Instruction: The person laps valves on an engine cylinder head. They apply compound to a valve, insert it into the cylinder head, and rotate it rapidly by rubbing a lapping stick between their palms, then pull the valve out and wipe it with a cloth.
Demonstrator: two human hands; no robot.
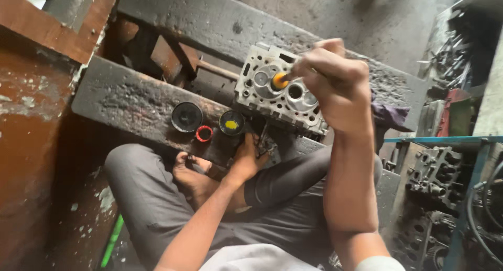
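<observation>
A grey metal cylinder head (262, 90) with round valve openings rests across two dark, greasy beams. My right hand (335, 87) is above it, fingers closed on a thin tool whose orange-yellow tip (279, 80) presses into one opening. My left hand (249, 155) reaches under the near edge of the cylinder head and grips something small and dark there; what it is stays hidden. I sit cross-legged in grey trousers, a bare foot (191, 171) below the beam.
On the near beam (131, 100) sit a black round lid (187, 117), a small red ring (204, 133) and a black tin of yellow paste (231, 122). A purple rag (390, 116) lies right of the head. Another cylinder head (435, 174) and scrap parts crowd the right side.
</observation>
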